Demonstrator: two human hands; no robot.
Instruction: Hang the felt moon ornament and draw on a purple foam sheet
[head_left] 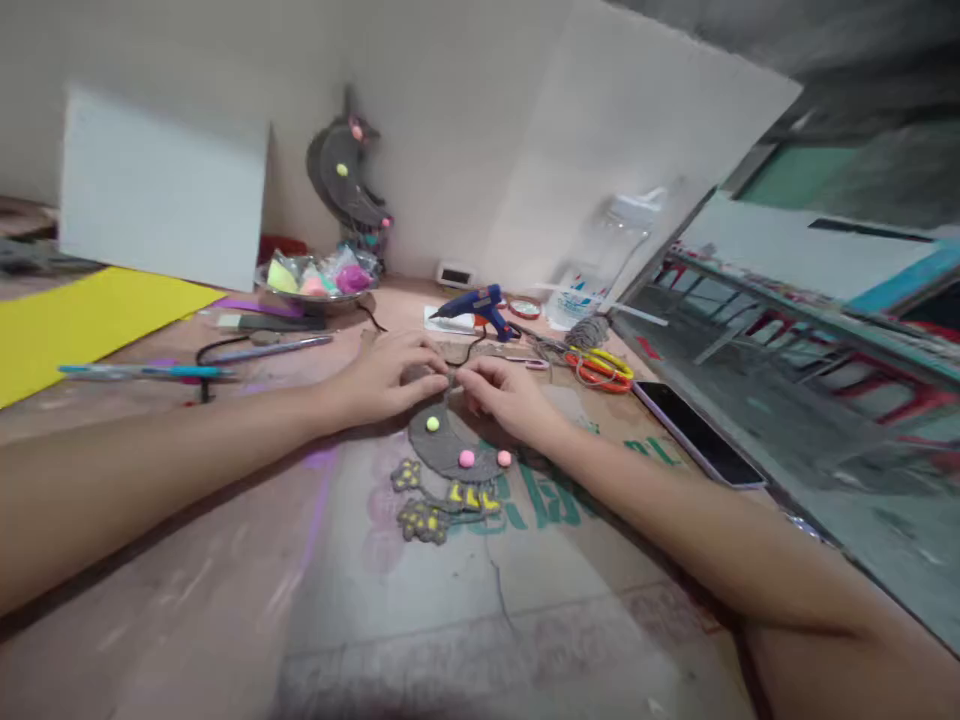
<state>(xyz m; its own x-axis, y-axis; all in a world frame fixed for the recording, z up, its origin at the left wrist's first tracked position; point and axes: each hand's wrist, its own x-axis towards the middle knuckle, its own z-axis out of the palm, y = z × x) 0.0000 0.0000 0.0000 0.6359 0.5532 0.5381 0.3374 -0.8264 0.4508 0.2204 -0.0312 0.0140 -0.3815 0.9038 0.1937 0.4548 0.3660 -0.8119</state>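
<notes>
A grey crescent moon ornament lies on a cardboard sheet. Yellow and pink pom-poms dot its face. Yellow-spotted grey flower shapes and a yellow-and-grey piece lie along its lower edge. My left hand is curled over the moon's upper end, thumb and fingers gripping it. From the other side, my right hand pinches at the same tip with thumb and forefinger together. What sits between those right fingertips is too small to make out. A thin grey strand trails below on the cardboard.
Beyond my hands are a blue glue gun, scissors, a grey yarn ball and a clear bottle. A phone lies right; pens lie left. A bowl of pom-poms stands below another moon.
</notes>
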